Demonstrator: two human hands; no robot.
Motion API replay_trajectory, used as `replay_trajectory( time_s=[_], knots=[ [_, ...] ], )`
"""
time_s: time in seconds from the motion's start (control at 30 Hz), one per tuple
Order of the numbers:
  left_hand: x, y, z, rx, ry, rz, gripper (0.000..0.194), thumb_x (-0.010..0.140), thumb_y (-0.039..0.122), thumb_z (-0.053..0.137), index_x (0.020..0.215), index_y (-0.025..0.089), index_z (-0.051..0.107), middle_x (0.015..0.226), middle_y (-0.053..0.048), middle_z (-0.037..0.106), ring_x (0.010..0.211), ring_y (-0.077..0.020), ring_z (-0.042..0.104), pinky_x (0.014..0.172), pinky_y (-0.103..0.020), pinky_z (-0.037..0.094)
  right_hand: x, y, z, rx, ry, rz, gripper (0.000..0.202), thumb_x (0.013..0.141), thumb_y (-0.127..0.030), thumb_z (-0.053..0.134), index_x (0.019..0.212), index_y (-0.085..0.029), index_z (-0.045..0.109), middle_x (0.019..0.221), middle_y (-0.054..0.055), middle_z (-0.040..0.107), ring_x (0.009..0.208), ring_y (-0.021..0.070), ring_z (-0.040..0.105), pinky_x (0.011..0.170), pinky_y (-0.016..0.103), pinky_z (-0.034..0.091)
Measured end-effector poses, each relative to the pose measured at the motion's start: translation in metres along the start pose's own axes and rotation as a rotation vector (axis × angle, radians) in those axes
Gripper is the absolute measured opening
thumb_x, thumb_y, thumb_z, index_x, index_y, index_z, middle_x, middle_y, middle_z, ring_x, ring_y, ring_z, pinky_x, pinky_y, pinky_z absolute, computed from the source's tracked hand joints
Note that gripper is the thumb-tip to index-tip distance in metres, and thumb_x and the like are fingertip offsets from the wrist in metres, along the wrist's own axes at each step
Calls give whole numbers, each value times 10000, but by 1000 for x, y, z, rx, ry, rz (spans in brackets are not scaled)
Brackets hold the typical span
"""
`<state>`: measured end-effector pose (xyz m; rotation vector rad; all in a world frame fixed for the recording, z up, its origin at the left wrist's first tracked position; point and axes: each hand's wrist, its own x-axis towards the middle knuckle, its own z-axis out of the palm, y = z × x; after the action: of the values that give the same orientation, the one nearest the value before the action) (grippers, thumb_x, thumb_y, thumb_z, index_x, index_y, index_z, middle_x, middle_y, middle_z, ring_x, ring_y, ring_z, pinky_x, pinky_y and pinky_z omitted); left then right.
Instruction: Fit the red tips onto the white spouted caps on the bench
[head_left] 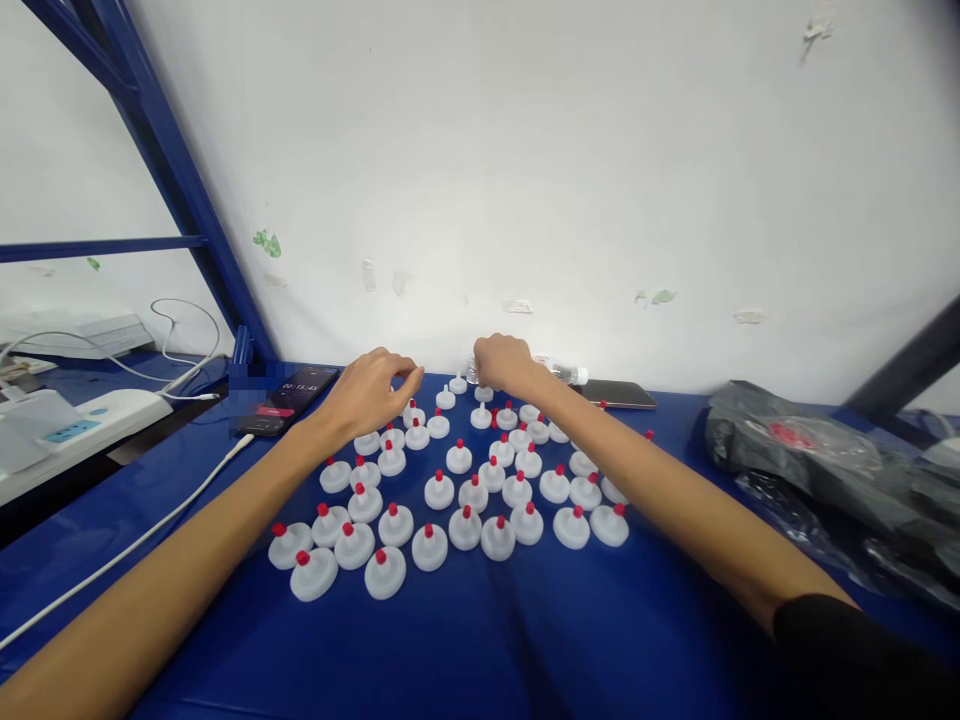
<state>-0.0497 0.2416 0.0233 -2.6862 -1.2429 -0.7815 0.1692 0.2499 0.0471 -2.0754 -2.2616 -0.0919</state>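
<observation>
Since both hands sit at the back of the spread, you have them apart from each other, palms down. Left hand [373, 392]: fingers bent, thumb and forefinger curving round a small gap, by the back-left discs; can't tell if the tips meet or hold anything. Right hand [504, 364]: fingers curled under, over the back-middle discs and in front of the bottle [566, 372]; fingertips hidden, so can't tell its grip.

Counts, left to right: one power strip [124, 412], one phone [304, 390] with a white cable [244, 443], over thirty red-tipped white discs [429, 548] (your right forearm hides some), at least three plain white discs [481, 416] at the back, one bottle lying on its side, one dark flat object [619, 394], one dark plastic bag [787, 440].

Room: phone borders the spread at left. Narrow blue lane splits the discs left of middle. Wide strip of blue tabletop [450, 650] in front. Wall [480, 180] closes the back; bag bounds the right.
</observation>
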Motion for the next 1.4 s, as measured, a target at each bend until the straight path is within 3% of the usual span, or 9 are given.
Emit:
replay_trajectory(
  time_s=[0.1,0.2,0.37,0.5,0.67,0.87,1.0,1.2,1.4],
  knots=[
    [0,2,0,-20,11,-6,383,1009,429,454,1017,209,767,987,-62,792,945,-282,671,793,-382,473,-2,-2,-11,162,-48,-48,320,999,-372,661,1242,-165,653,1237,95,678,1040,220,687,892,436,593],
    [-1,6,-1,-32,16,-15,463,978,518,527,1249,198,722,1096,-74,791,941,-282,696,812,-383,506,-9,-9,-23,384,-53,-191,252,980,-366,685,1116,-157,721,1077,61,749,884,166,721,819,341,599],
    [-1,6,-2,-13,4,-22,437,962,531,536,1152,220,777,1090,-84,796,893,-283,723,812,-389,534,-21,-18,-35,606,-30,-318,225,955,-350,683,1047,-172,785,961,66,801,777,137,746,722,226,565],
    [-1,0,-2,47,19,-49,508,967,533,509,1172,145,764,1133,-159,777,1014,-338,715,881,-438,538,-16,-9,-34,484,-76,-173,264,1016,-387,615,1066,-160,742,989,68,776,822,159,731,806,317,591],
    [-2,-3,0,121,-9,-39,514,972,504,498,1186,111,751,1115,-187,767,1037,-371,707,888,-472,541,-6,3,-23,248,-235,44,282,998,-351,665,1237,-202,663,1287,105,662,1092,231,669,918,425,582],
    [-3,-1,0,149,-26,-23,492,984,494,487,1178,124,747,1114,-164,772,1037,-354,710,879,-450,540,-2,5,-14,137,-515,124,343,1003,-369,653,1292,-185,634,1299,98,652,1083,233,674,916,449,587],
    [-3,-2,0,156,-33,-26,478,986,496,483,1173,143,745,1111,-152,776,1027,-343,713,866,-436,539,-1,4,-12,101,-601,117,338,1003,-365,654,1289,-186,636,1300,98,652,1087,233,673,919,448,585],
    [-2,-1,0,164,-36,-17,471,988,491,483,1174,145,742,1110,-156,775,1038,-346,710,869,-432,533,-3,3,-13,163,-569,55,348,998,-366,661,1291,-180,634,1295,97,653,1081,234,675,906,444,590],
    [-2,-2,1,136,-44,-14,447,983,482,502,1181,160,740,1137,-145,773,1049,-338,704,878,-420,525,2,12,-16,371,-318,-49,297,1009,-365,644,1251,-194,657,1293,95,657,1079,224,671,919,429,583]
  ],
)
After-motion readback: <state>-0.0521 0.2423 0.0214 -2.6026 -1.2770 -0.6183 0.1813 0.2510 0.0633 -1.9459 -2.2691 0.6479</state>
